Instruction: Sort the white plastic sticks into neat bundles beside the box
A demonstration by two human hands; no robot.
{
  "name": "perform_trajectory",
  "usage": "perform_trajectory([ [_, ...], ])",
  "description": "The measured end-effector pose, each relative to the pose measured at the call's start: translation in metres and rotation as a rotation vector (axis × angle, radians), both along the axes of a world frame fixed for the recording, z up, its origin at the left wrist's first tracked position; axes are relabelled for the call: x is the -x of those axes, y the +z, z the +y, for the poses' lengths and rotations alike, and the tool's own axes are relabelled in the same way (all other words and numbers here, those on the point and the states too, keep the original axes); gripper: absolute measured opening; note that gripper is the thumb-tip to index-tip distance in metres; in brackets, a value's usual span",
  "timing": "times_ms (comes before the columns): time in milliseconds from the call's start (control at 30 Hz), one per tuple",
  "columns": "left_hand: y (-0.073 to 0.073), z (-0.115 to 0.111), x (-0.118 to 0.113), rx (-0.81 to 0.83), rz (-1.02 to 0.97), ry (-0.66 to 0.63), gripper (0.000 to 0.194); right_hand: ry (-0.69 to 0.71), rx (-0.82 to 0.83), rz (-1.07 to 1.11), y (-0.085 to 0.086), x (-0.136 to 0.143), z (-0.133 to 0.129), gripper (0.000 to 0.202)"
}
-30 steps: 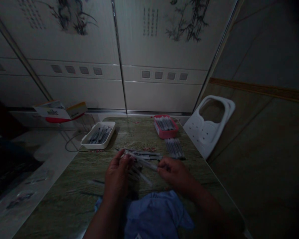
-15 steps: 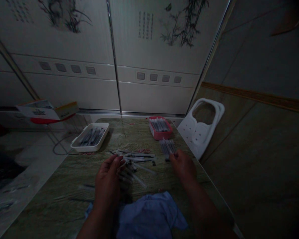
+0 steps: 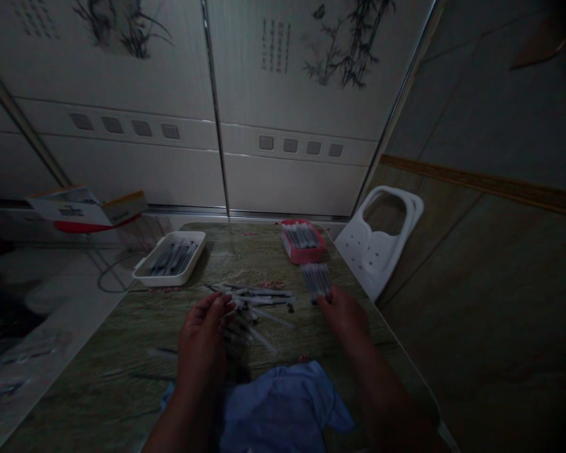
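Note:
My left hand hovers at the left side of a loose pile of pens, clear-barrelled with dark parts. Its thumb and fingers are pinched together; whatever is between them is too dark to make out. To the right, my right hand has its fingers closed at the near end of a pen in a neat side-by-side row of pens. That row lies on the table just in front of a pink box filled with similar pens.
A white tray with pens stands at the table's back left. Blue cloth lies at the near edge. A white folding chair is beyond the right edge; an open carton rests on a red stool at left.
My right hand has shifted slightly left along the near end of the pen row. My left hand stays almost in place by the pile.

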State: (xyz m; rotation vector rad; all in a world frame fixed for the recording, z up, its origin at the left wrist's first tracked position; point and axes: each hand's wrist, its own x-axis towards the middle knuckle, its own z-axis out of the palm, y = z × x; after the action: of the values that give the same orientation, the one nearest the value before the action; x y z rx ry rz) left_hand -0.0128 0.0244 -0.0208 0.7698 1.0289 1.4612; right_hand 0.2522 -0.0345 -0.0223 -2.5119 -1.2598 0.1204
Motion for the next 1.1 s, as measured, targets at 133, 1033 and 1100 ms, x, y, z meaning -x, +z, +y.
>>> perform_trajectory([
  [133,0.001,0.000,0.001,-0.001,-0.014,0.018,0.038,0.000,-0.044,0.020,0.001,-0.001,0.000,0.031],
  [1033,0.004,0.003,0.009,0.008,-0.067,0.202,0.033,0.577,0.019,0.157,0.004,0.059,-0.008,0.012],
  [1100,0.007,0.003,0.011,0.008,-0.106,0.213,0.032,0.571,-0.005,0.171,0.004,0.059,-0.008,0.012],
])
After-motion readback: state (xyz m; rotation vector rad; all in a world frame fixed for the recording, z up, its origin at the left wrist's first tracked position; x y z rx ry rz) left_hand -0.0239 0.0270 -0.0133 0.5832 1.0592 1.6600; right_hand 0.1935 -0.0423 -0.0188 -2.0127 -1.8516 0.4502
